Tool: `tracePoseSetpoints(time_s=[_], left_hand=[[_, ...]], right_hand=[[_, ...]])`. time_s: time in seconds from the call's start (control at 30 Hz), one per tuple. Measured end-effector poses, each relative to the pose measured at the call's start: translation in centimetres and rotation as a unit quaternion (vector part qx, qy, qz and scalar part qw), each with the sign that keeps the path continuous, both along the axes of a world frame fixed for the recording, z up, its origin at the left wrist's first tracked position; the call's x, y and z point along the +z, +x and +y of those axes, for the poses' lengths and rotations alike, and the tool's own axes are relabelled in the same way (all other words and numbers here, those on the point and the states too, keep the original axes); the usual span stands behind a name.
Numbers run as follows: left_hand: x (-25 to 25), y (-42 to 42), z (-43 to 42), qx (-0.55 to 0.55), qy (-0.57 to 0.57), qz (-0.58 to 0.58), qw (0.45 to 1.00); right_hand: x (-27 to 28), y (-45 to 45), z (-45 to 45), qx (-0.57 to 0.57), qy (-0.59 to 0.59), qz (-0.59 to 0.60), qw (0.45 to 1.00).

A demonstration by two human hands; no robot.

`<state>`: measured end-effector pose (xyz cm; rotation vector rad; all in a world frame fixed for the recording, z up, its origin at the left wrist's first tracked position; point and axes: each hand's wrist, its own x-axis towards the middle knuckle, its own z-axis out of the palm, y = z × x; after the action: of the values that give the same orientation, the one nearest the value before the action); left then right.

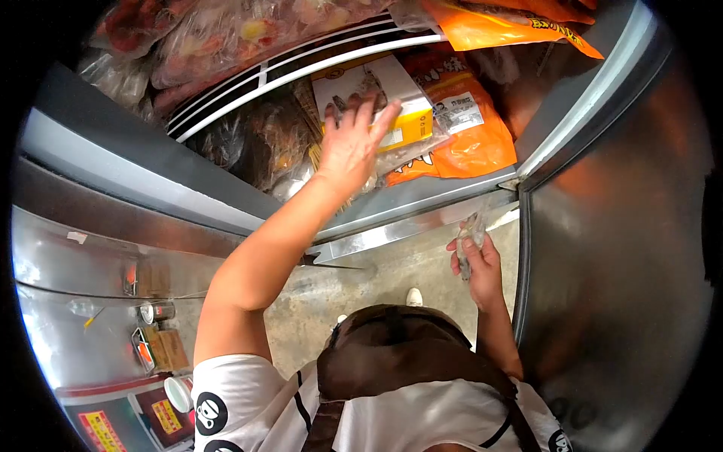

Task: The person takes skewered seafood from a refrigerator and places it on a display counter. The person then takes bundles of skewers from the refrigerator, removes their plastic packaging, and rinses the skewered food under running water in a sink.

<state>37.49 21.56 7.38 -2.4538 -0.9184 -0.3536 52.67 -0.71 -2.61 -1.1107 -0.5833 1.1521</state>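
My left hand (pixel 352 147) reaches into an open steel cabinet, fingers spread over a white and yellow box (pixel 414 120) on the lower shelf. Its fingertips rest at the box's top, beside something dark there that I cannot make out. An orange printed bag (pixel 478 143) lies just right of the box, and clear bags of brown food (pixel 275 143) lie to its left. Lower right, outside the cabinet, my right hand (pixel 482 271) is closed around a small clear plastic bag (pixel 472 235); its contents are too small to tell.
Above the box runs a white wire shelf (pixel 263 77) bearing bags of reddish food (pixel 226 49) and another orange bag (pixel 497 22). The open steel door (pixel 617 248) stands at the right. The cabinet's front ledge (pixel 392 233) crosses below the box. Tins and cartons (pixel 167 348) sit lower left.
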Motion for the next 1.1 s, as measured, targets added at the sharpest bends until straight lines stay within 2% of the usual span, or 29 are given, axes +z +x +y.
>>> tracePoseSetpoints(time_s=[0.2,0.27,0.3,0.33,0.4,0.43,0.47,0.53,0.57,0.67,0.7,0.8,0.87,0.93,1.0,1.07,1.1], left_hand=[[1.8,-1.2,0.0,-0.051,-0.016,-0.056,0.997],[3.5,-1.6,-0.1,0.006,-0.132,-0.046,0.990],[3.5,-2.0,0.5,-0.046,-0.080,-0.088,0.992],[4.3,-2.3,0.6,-0.062,-0.078,-0.097,0.990],[5.8,-2.3,0.8,-0.009,-0.146,-0.123,0.982],[6.7,-2.4,0.8,-0.008,-0.107,-0.136,0.985],[8.1,-2.2,1.1,0.086,-0.237,-0.129,0.959],[8.4,-2.7,2.3,0.054,-0.122,-0.170,0.976],[7.9,-2.9,3.7,0.037,-0.125,-0.198,0.971],[8.4,-2.7,3.9,0.043,-0.097,-0.184,0.977],[8.8,-2.5,3.2,0.069,-0.138,-0.185,0.971],[8.7,-2.4,2.9,0.101,-0.154,-0.215,0.959],[7.7,-2.7,3.8,0.075,-0.126,-0.234,0.961],[7.4,-2.7,3.8,0.071,-0.054,-0.240,0.967],[7.2,-2.7,3.9,0.050,-0.053,-0.259,0.963],[7.2,-2.6,3.2,0.094,-0.032,-0.267,0.958],[7.1,-2.6,3.0,0.086,-0.011,-0.289,0.953]], right_hand=[[0.8,0.6,0.0,0.019,-0.010,-0.021,1.000],[1.4,0.7,0.5,0.027,-0.009,-0.029,0.999],[2.0,0.7,1.0,0.032,0.001,-0.033,0.999],[2.6,0.6,1.5,0.036,0.010,-0.036,0.999],[4.4,0.5,3.3,0.054,0.020,-0.032,0.998],[5.3,0.4,4.3,0.074,0.034,-0.026,0.996],[6.1,0.4,5.2,0.076,0.032,-0.028,0.996],[7.7,0.1,7.1,0.076,0.043,-0.101,0.991],[8.4,-0.1,8.1,0.061,0.059,-0.114,0.990],[10.4,-0.4,10.7,0.069,0.082,-0.152,0.983],[11.2,-0.4,11.6,0.077,0.048,-0.134,0.987],[12.2,-0.6,14.2,0.105,0.055,-0.126,0.985],[13.0,-0.8,15.7,0.107,0.020,-0.132,0.985],[13.5,-0.9,17.6,0.139,0.004,-0.243,0.960],[13.1,-0.8,20.0,0.151,-0.006,-0.284,0.947],[13.3,-0.9,22.2,0.158,-0.076,-0.486,0.856],[13.5,-1.3,23.4,0.174,-0.039,-0.584,0.792]])
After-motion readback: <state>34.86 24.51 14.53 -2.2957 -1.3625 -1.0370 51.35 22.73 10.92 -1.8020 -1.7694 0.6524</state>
